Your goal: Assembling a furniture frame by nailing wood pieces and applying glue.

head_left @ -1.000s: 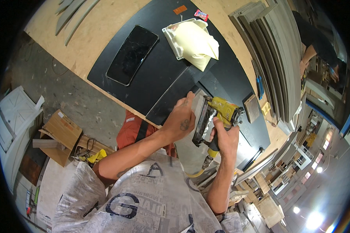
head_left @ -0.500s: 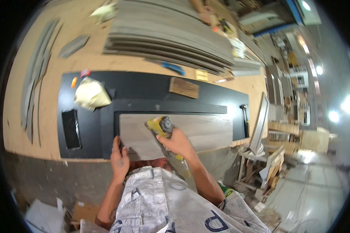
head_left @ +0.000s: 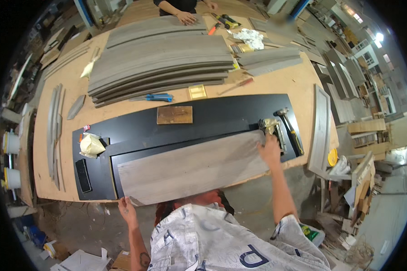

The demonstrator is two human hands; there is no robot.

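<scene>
A long grey wood-grain board [head_left: 190, 167] lies slanted over the black panel [head_left: 221, 110], its near left corner past the bench's front edge. At that corner my left hand [head_left: 127, 210] is closed on the board's edge; the fingers under it are hidden. My right hand [head_left: 271, 151] is at the board's right end, thumb apart over its surface and fingertips beside the yellow and black nail gun [head_left: 271, 125]. That tool rests on the panel, partly covered by the hand. Right of it lies a hammer [head_left: 290, 131].
A wooden block [head_left: 174, 115], a phone [head_left: 82, 175] and a crumpled cream packet [head_left: 92, 145] sit on the panel. Behind it are a blue knife [head_left: 159, 97] and stacked grey boards [head_left: 163, 58]. Another person's hand [head_left: 186, 18] rests on the stack. A grey frame [head_left: 319, 131] leans at the right.
My right hand has carried the nail gun to the right and set it down on the panel. The board's left end has swung nearer, with my left hand at its corner.
</scene>
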